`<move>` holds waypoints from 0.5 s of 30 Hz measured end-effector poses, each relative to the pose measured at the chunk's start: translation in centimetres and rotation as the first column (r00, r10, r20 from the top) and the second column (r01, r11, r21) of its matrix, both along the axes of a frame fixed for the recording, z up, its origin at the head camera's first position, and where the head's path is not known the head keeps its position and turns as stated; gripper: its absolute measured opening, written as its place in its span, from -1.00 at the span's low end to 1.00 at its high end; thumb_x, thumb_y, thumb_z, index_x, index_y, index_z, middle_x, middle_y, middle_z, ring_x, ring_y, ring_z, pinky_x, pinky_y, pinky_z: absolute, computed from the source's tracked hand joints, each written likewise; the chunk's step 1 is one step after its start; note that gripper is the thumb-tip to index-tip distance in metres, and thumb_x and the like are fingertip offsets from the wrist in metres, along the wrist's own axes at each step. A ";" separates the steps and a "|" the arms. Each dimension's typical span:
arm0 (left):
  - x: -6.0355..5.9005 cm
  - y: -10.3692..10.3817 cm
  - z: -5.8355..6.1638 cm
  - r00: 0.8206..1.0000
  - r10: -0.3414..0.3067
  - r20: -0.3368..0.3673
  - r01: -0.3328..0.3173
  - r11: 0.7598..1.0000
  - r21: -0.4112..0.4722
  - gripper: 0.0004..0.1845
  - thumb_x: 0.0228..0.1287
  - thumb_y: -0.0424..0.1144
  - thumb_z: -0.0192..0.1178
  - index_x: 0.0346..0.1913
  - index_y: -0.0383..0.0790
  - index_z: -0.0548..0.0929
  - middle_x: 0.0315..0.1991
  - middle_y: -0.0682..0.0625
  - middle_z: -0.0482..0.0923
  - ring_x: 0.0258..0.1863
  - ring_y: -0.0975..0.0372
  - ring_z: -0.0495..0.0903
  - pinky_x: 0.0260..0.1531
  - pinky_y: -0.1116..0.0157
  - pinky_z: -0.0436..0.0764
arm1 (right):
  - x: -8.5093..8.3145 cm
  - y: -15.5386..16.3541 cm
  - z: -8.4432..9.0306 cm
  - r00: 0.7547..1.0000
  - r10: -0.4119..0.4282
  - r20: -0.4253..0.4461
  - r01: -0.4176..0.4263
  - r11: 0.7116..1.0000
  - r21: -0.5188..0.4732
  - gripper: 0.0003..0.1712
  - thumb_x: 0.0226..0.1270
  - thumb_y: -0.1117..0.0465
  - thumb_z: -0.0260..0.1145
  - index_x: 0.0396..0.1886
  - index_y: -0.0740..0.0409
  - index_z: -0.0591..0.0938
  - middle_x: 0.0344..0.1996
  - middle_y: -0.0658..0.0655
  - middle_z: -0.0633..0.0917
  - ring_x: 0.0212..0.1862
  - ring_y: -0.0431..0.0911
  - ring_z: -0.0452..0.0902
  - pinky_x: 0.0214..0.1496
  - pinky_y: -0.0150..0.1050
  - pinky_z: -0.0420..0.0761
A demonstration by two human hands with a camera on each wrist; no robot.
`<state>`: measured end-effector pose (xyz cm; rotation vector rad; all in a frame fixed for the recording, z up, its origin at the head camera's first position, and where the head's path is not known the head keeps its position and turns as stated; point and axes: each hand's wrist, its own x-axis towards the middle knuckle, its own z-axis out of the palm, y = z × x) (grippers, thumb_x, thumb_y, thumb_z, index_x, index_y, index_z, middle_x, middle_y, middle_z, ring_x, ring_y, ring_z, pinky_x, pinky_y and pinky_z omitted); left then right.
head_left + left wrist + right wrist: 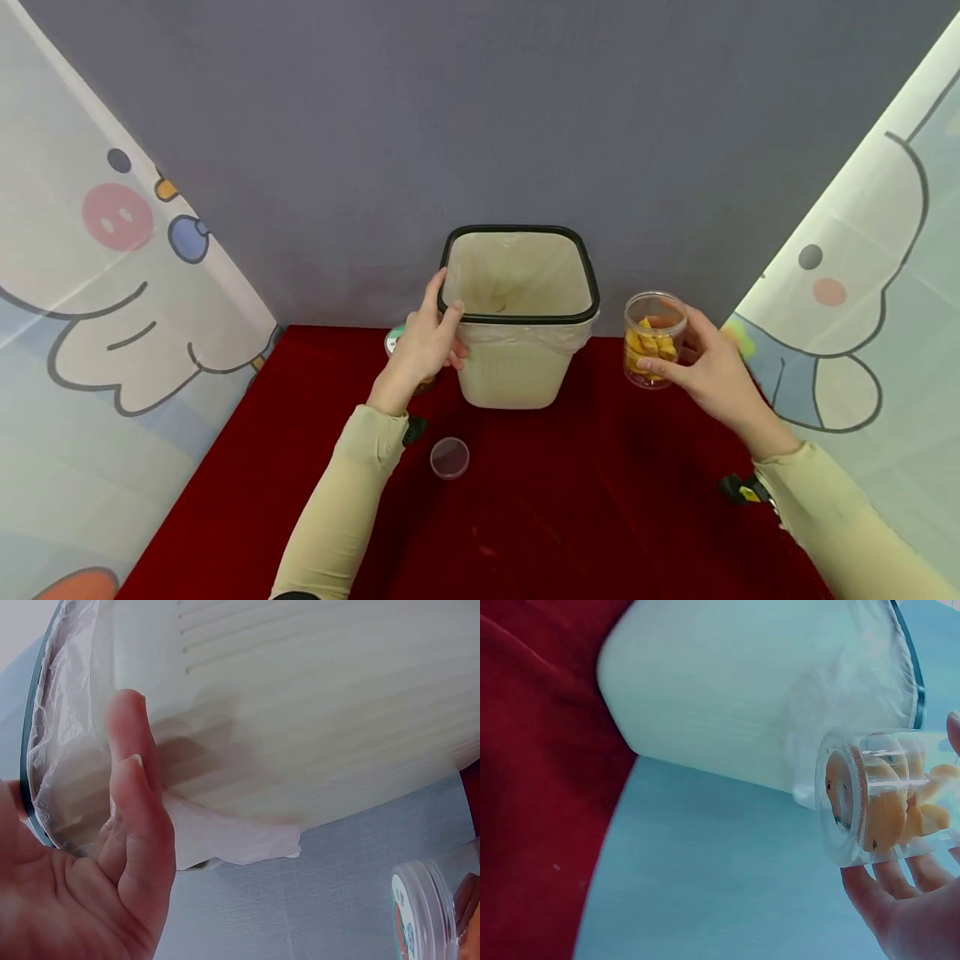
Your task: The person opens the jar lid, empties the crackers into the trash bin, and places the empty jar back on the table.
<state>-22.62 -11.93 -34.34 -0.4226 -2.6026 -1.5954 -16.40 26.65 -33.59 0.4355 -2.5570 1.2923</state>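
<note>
Nearest us, on the red cloth-covered desk (600,517), we note a small round clear plastic lid (449,457) lying flat, just beside the left forearm in its pale beige sleeve (337,508).

Further in, our left hand (423,346) rests against the left wall of the cream square plastic waste bin (517,367). The fingers lie straight along its ribbed side, thumb up at the black rim (517,229). In the left wrist view the fingers (139,787) press flat on the thin translucent liner bag (232,840) folded over the rim; nothing is clenched.

Our right hand (712,367) is grasping a small clear plastic jar of yellow-orange snack pieces (652,337), thumb on the near side, fingers curled behind. The jar is lidless, held upright and off the desk, just to the right of the bin and near its rim height. The right wrist view shows its base and the pieces inside (885,802).

Behind the left hand, a second clear jar with a green-and-white lid (395,337) stands on the desk, mostly hidden.

Farthest back, a grey wall (480,125), with cartoon-printed curtains (90,250) at either side.
</note>
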 end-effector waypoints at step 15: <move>0.0 0.1 -0.3 1.000 0.000 -0.005 0.000 1.000 -0.009 -0.25 0.49 0.33 -0.22 0.59 0.29 -0.19 -0.60 -0.08 0.65 -0.75 0.07 0.63 -0.59 0.07 0.65 | -3.9 -1.0 6.4 0.995 -0.064 -0.082 0.072 0.992 0.101 -0.01 0.15 0.12 0.57 0.53 -0.20 0.27 0.16 0.11 0.60 -0.01 -0.29 0.54 -0.16 -0.61 0.46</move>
